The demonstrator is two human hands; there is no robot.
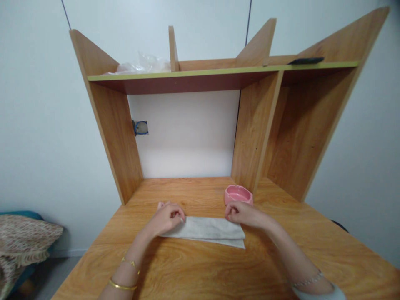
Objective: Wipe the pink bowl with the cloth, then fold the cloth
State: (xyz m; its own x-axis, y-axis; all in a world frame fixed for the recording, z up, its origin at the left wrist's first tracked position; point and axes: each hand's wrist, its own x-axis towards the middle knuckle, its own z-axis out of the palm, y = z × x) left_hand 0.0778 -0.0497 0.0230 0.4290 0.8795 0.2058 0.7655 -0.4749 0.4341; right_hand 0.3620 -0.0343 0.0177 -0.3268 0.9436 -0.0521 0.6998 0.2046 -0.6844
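A grey-white cloth (208, 230) lies folded into a long strip on the wooden desk (200, 271). My left hand (167, 217) has its fingers curled and pinches the cloth's far left corner. At the far right corner, my right hand (242, 213) is closed on the cloth in the same way. A small pink bowl (238, 194) stands just behind my right hand, close to it, and looks empty.
A wooden hutch (250, 137) with upright dividers rises at the back of the desk. Its top shelf holds crumpled clear plastic (142, 64) on the left and a dark flat object (306, 61) on the right. A patterned fabric (21, 241) lies off the desk, lower left.
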